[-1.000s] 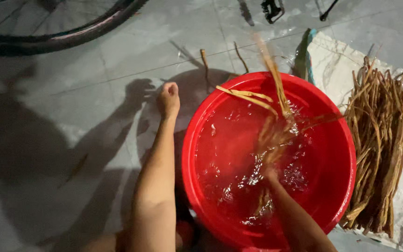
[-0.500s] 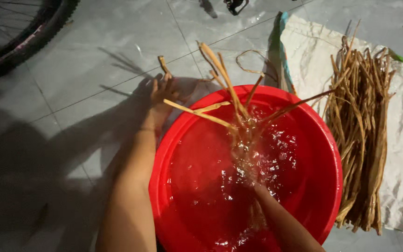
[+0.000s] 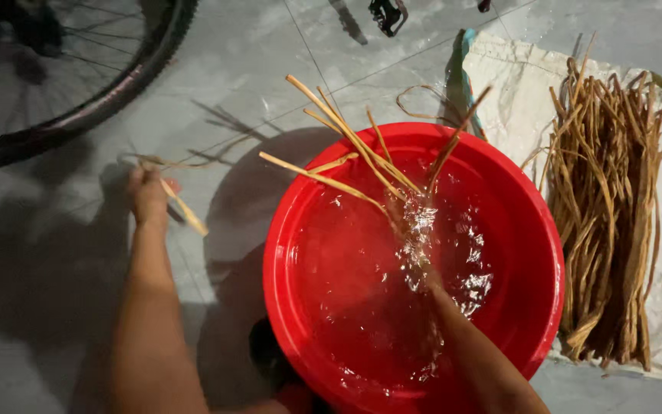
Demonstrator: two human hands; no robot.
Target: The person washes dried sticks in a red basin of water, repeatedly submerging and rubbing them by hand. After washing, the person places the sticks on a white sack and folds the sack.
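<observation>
A round red basin [image 3: 530, 230] full of water stands on the tiled floor. My right hand [image 3: 432, 285] is under the splashing water, shut on a bunch of long tan plant strips [image 3: 346, 138] whose ends fan up and out over the basin's far rim. My left hand [image 3: 147, 198] is out on the floor to the left of the basin, shut on a few thin strips [image 3: 185, 211] lying there.
A heap of similar dried strips [image 3: 607, 207] lies on a white woven sack [image 3: 515, 84] right of the basin. A bicycle wheel [image 3: 78, 84] stands at the upper left. A dark object [image 3: 385, 14] sits at the top edge.
My left hand has moved left, away from the basin rim, and closed on strips on the floor. The bunch in my right hand has shifted and tilted left in the water.
</observation>
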